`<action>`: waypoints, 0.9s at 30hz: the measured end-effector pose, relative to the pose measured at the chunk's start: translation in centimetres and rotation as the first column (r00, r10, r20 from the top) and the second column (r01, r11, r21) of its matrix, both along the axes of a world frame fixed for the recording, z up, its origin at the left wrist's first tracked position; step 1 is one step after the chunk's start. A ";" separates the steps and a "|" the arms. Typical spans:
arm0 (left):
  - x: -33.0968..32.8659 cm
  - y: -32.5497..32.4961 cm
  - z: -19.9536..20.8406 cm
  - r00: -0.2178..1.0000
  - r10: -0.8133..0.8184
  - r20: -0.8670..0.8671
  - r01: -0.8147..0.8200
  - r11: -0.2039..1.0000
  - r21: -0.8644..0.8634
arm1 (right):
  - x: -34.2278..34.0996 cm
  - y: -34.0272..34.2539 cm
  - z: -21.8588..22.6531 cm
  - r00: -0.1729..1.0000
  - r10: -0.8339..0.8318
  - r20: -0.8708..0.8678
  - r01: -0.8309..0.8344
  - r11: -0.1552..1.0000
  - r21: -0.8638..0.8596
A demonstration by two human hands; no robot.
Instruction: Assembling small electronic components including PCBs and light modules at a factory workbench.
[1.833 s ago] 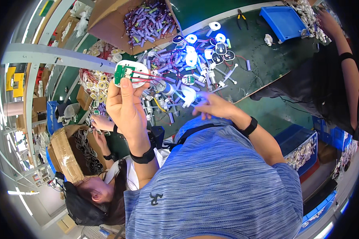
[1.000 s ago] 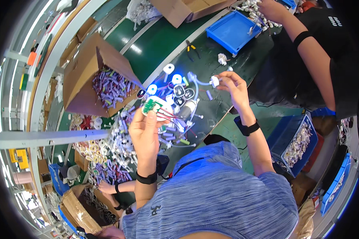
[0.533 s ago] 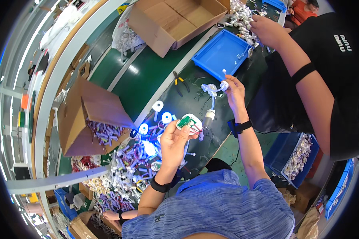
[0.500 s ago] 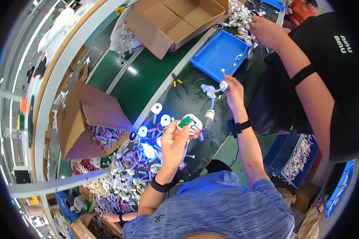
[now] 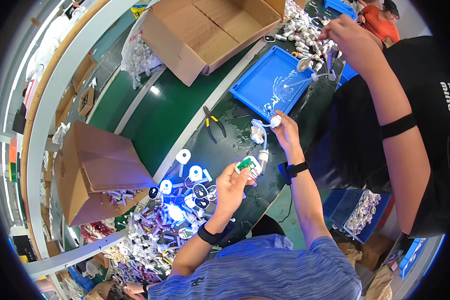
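My left hand (image 5: pixel 230 189) pinches a rounded white housing (image 5: pixel 255 170), its exposed green circuit board (image 5: pixel 246 163) facing up and thin red wires at its edge. Beside it, a small grey-and-white cylinder (image 5: pixel 263 156) hangs at the end of a pale bent tube (image 5: pixel 265 140). My right hand (image 5: pixel 287 131) grips a white fitting (image 5: pixel 276 121) at the tube's upper end, by the near corner of the blue tray (image 5: pixel 240 90). A clear, wet-looking piece (image 5: pixel 257 131) hangs near the tube; how it joins is unclear.
Yellow-handled pliers (image 5: pixel 213 124) lie left of my hands. Lit white parts and a heap of wired pieces (image 5: pixel 160 235) spread at lower left. Cardboard boxes (image 5: pixel 102 170) stand beyond. A co-worker's arm (image 5: pixel 380 85) reaches in at right, near a tube assembly (image 5: pixel 312 76) over the tray.
The view has shifted. My hands are closer together, the right one lower. A tube assembly now extends over the tray, where bright ripples or splashes show. The co-worker's hand has lifted.
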State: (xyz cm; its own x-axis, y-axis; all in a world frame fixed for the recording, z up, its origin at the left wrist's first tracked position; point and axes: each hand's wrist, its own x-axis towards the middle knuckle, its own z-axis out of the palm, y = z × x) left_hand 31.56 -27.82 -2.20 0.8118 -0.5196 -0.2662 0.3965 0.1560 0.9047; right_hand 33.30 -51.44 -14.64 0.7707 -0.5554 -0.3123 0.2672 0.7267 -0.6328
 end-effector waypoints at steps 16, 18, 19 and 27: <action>0.2 -0.5 -0.8 0.991 -0.069 -0.118 0.063 0.997 -0.047 | 0.4 0.6 0.7 0.997 -0.017 -0.075 0.016 1.000 -0.011; 0.2 -0.5 -0.9 0.992 -0.054 -0.116 0.048 0.997 -0.056 | 0.3 0.6 0.8 0.997 -0.019 -0.081 0.017 1.000 -0.021; 0.2 -0.5 -0.8 0.992 -0.055 -0.116 0.049 0.997 -0.057 | 0.3 0.5 0.7 0.997 -0.020 -0.080 0.018 1.000 -0.022; 0.0 -0.5 -0.6 0.993 -0.036 -0.111 0.027 0.996 -0.080 | 0.3 0.3 0.7 0.997 -0.008 -0.072 0.005 0.999 -0.043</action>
State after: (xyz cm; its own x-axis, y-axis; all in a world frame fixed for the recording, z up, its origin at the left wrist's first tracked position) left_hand 31.59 -28.36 -2.76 0.7620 -0.5672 -0.3124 0.5006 0.2099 0.8399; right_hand 33.58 -51.18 -13.99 0.7435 -0.5742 -0.3428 0.2241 0.6968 -0.6814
